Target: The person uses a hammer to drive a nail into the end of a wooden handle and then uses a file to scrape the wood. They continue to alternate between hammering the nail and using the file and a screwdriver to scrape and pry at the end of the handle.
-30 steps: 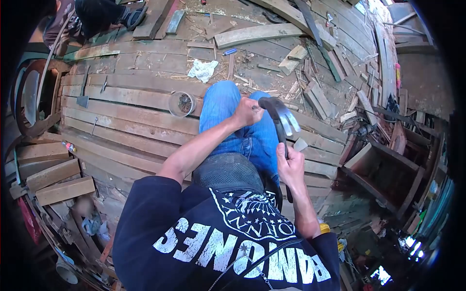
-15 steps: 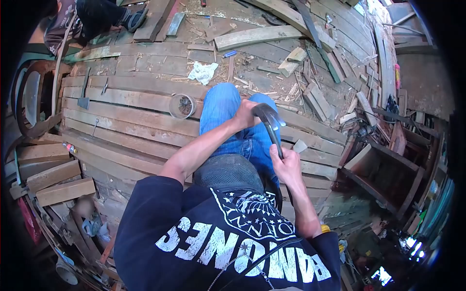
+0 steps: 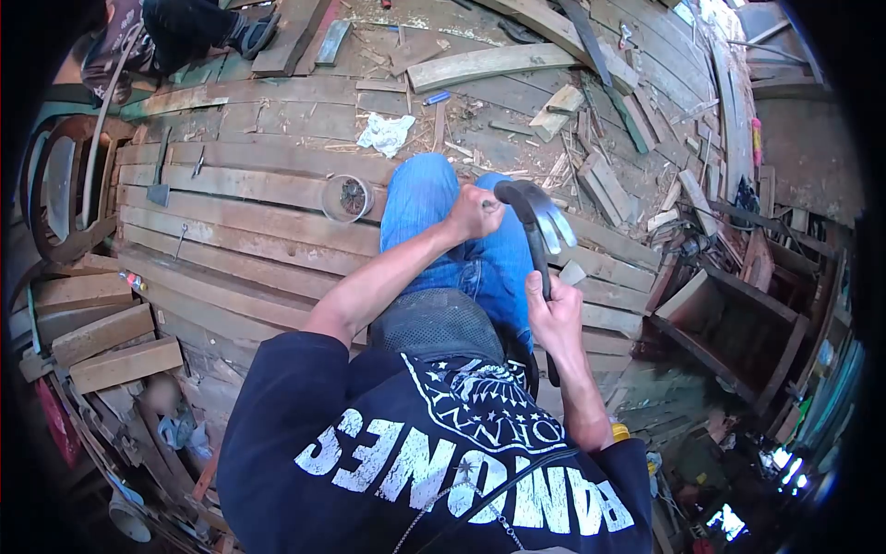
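Note:
My right hand (image 3: pixel 555 312) is wrapped round the dark handle of a claw hammer (image 3: pixel 537 217), its curved, split claw pointing to the right. My left hand (image 3: pixel 477 212) is closed above my knees, beside the hammer's head. A small dark tip shows at its fingers, too small to name. Under both hands are my jeans. To the left of my knees, a clear plastic tub (image 3: pixel 348 198) with small dark pieces in it stands on the wooden slats (image 3: pixel 268 222).
Near the tub lie pliers (image 3: pixel 198 162) and a hatchet-like tool (image 3: pixel 160 189). A white cloth (image 3: pixel 386 135) and a blue object (image 3: pixel 437 98) are on the floor ahead. Scrap timber (image 3: pixel 605 189) litters the right side. Another person's foot (image 3: pixel 255 37) is at the upper left.
The hammer has shifted right and its head has moved away from my left hand. My left hand has turned slightly, with its closed fingers showing more.

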Tool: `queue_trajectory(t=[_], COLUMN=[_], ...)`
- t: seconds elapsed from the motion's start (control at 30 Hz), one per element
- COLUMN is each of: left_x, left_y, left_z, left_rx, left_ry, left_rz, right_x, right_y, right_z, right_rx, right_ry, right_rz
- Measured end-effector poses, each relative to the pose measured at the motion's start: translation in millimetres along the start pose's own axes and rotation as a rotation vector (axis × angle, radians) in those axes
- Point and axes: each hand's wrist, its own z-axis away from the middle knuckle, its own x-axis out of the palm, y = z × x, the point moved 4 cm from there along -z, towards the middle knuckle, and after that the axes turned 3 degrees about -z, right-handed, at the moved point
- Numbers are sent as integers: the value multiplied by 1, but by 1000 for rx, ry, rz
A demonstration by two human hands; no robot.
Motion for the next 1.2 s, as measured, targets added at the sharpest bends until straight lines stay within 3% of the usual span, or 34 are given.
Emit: queue_trajectory(t=[0.07,0.17,0.27,0.33,0.47,0.67,0.73,0.8,0.9,1.07,1.13,1.2], left_x=[0,5,3,0,6,1,5,-4,3,5,1,-2], left_y=[-5,-1,-4,-3,-1,-12,-6,8,-9,-4,-2,-1], left_z=[-4,-5,-1,-4,-5,-4,-8,-15,-4,-6,-8,-3], left_rx=[-2,131,4,60,39,63,189,230,-33,28,136,91], left_ry=[-18,69,51,48,46,6,78,46,-60,-14,67,35], left_rz=[-63,81,116,-72,187,-132,41,107,-31,4,77,30], right_x=[1,7,1,1,5,0,7,11,0,12,8,0], right_y=[0,10,2,-1,6,2,3,7,-10,4,1,-7], right_z=[-4,-11,-6,-1,-6,3,-3,-11,-1,-10,-12,-4], right_rx=[-37,75,47,17,49,-33,-78,-12,-12,25,-12,8], right_ry=[24,-74,-20,-9,-34,38,80,-28,-16,-24,2,55], right_rz=[-24,91,12,-6,119,-52,-16,123,67,94,85,16])
